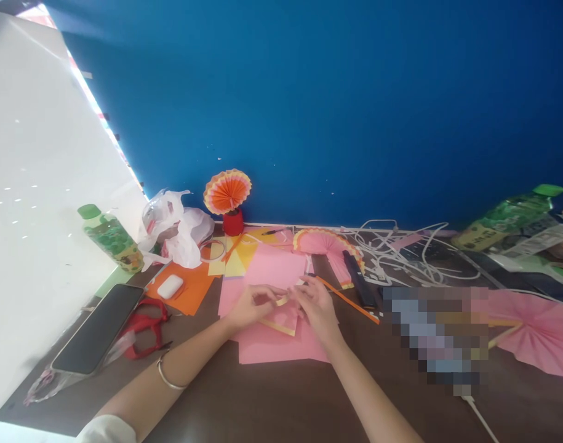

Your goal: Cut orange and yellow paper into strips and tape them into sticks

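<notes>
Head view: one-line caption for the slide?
Both hands, left hand and right hand, pinch a yellow paper strip over pink paper on a cluttered craft table.

Bright daylight from the window strip (103, 120) left of the blue wall (331, 104); white glare there; wide-angle edge bending; slight softness throughout.

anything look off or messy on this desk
Mostly clutter: white cables lie tangled by the wall, and a crumpled plastic bag sits on the paper sheets. Both hands pinch a small yellow strip; nothing spilled.
</notes>
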Motion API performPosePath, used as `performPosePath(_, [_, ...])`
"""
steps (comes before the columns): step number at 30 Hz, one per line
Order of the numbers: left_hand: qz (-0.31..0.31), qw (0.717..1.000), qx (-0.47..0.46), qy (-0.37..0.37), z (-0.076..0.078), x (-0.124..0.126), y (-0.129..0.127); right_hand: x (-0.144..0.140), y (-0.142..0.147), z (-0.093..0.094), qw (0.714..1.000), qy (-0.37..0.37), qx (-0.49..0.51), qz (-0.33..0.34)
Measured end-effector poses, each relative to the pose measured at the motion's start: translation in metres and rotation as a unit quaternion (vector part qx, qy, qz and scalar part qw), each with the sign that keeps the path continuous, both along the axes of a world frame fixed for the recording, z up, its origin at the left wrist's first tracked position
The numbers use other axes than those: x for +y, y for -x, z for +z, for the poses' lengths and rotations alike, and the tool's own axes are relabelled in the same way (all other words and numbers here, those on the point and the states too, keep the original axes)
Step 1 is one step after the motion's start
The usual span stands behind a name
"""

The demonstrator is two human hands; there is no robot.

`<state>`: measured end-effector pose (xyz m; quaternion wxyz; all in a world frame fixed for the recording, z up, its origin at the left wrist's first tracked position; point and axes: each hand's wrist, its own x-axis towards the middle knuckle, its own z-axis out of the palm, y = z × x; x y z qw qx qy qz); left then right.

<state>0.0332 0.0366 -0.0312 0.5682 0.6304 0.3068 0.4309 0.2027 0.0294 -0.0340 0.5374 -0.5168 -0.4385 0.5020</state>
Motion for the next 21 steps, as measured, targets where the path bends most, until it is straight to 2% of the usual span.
performPosePath(2, [-0.005, 1.000, 0.002, -0.008, -0.001, 0.000, 0.000, -0.001, 0.003, -0.002, 0.999, -0.006, 0.033, -0.017])
performPosePath(9, [0.015, 0.998, 0.033, -0.049, -0.004, 0.003, 0.001, -0.002, 0.001, -0.006, 0.999, -0.009, -0.001, -0.038])
performPosePath(14, [0.008, 0.997, 0.067, -0.046, 0.003, 0.002, 0.001, -0.002, 0.006, -0.003, 0.995, -0.078, 0.014, -0.063])
performPosePath(18, [0.008, 0.996, 0.082, -0.032, 0.006, 0.000, -0.002, -0.008, 0.011, 0.001, 0.992, -0.117, -0.028, -0.046])
performPosePath(21, [0.008, 0.996, 0.082, -0.041, 0.002, 0.001, -0.004, -0.013, 0.014, 0.002, 0.988, -0.135, -0.067, -0.027])
